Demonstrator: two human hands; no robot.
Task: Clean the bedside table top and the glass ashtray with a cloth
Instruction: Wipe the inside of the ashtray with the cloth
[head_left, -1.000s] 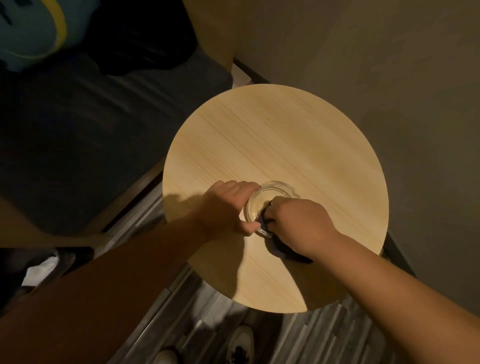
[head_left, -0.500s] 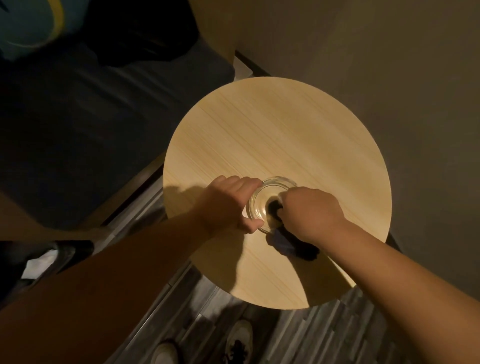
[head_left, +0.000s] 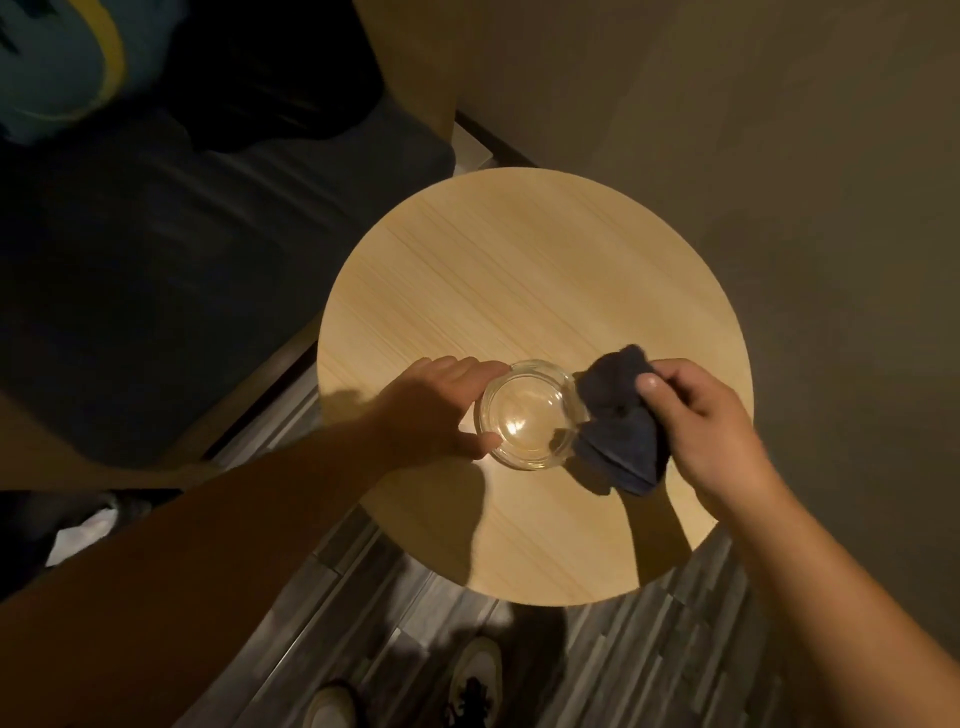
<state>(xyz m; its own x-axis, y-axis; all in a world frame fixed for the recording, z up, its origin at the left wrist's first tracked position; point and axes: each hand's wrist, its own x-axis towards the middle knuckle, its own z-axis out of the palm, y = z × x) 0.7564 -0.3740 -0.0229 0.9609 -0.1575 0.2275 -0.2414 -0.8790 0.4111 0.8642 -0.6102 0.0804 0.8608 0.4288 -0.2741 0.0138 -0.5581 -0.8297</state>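
Note:
A round clear glass ashtray (head_left: 527, 415) stands on the round light-wood bedside table top (head_left: 519, 270), left of its middle and toward me. My left hand (head_left: 431, 410) grips the ashtray's left rim, thumb on the near side. My right hand (head_left: 701, 421) holds a bunched dark blue cloth (head_left: 618, 415) just right of the ashtray. The cloth touches the ashtray's right rim and hangs down onto the wood. The bowl of the ashtray is uncovered.
A dark bed or sofa cushion (head_left: 182, 260) lies to the left, close to the table edge. A grey wall (head_left: 779, 156) runs behind and right of the table. My shoes (head_left: 475, 675) stand on grey plank flooring below the table's near edge.
My right hand has pulled the cloth out of the ashtray's bowl and moved it right, beside the rim. My left hand keeps its hold on the ashtray.

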